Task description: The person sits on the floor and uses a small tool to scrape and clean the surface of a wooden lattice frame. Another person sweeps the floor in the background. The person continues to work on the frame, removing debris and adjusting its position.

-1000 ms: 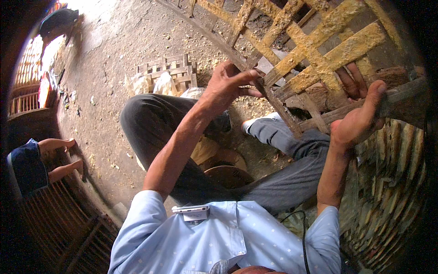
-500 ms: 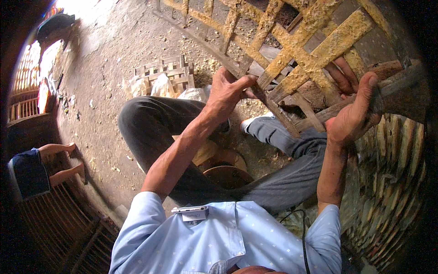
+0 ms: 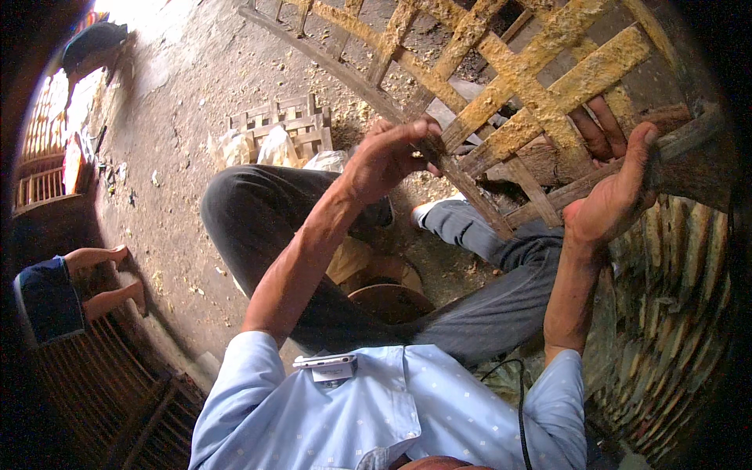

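Note:
A lattice rack (image 3: 540, 102) of crossed flat slats, probably bamboo, is tilted above my lap. Rough yellow residue is crusted on many of its slats. The near-left edge strip of the rack runs past my left hand (image 3: 389, 159), whose fingers are curled at that strip with the thumb side up; some fingertips are hidden. My right hand (image 3: 615, 184) grips the lower right edge of the rack. Its thumb lies along the outer side, while its fingers show through the gaps between the slats.
Another slatted rack (image 3: 286, 121) lies on the crumb-strewn floor (image 3: 172, 188) beside plastic bags (image 3: 276, 147). A round wooden piece (image 3: 389, 304) sits between my legs. Many stacked racks (image 3: 666, 329) stand at right. At left are another person's legs (image 3: 110, 294) and a slatted bench (image 3: 102, 399).
My left hand has turned and moved slightly left along the edge strip. The rack has shifted a little, its far left corner moving left, and my right hand has moved slightly right with it.

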Action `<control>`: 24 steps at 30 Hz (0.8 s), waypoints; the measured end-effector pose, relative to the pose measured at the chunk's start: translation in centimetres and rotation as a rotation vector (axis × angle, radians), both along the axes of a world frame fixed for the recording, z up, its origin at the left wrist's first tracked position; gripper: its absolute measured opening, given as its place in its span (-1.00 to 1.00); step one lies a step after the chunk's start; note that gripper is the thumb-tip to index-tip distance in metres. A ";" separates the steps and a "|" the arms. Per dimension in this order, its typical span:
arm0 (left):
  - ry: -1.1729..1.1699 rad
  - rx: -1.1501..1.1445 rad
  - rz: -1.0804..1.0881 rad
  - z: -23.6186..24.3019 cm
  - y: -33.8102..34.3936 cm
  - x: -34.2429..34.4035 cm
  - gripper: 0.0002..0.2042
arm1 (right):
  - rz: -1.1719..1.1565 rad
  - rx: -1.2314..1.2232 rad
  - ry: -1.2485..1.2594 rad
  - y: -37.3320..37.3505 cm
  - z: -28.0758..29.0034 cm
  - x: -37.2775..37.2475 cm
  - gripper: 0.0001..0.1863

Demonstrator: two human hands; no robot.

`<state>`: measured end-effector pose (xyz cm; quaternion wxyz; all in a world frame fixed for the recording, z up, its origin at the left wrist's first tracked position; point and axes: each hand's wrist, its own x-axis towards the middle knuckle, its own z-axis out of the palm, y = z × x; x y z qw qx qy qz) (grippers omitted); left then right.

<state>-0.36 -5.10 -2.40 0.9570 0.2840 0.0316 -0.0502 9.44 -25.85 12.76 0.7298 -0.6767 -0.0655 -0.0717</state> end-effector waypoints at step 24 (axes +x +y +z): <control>-0.033 -0.104 0.046 0.4 -1.1 -0.9 -0.56 | -0.024 0.036 0.008 0.0 -0.1 0.3 -0.37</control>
